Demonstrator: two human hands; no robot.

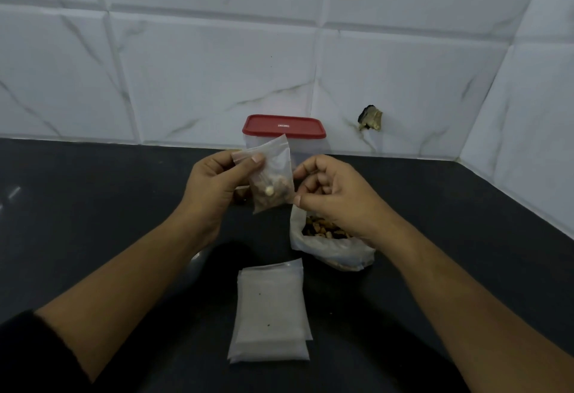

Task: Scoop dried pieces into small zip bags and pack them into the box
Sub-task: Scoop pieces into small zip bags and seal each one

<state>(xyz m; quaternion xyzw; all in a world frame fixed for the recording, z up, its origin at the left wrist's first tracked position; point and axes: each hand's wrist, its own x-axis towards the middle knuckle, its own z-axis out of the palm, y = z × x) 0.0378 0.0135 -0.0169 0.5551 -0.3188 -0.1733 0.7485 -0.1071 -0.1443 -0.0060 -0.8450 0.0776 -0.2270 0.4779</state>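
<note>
Left hand pinches a part-filled zip bag above the counter.

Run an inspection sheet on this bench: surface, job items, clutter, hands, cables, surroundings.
Surface: dark counter, glossy.
Job's things: small zip bag held up, part filled with dried pieces; open supply bag on the counter; stack of empty zip bags lying flat, nearest the camera; box at the wall, red lid on.
Clutter: nothing seen.
Hands: left hand pinches the small zip bag's top corner; right hand, curled fingers touching its right edge, grip unclear.
Cables: nothing seen.
Surroundings: white marbled wall tiles; broken hole right of the box.
</note>
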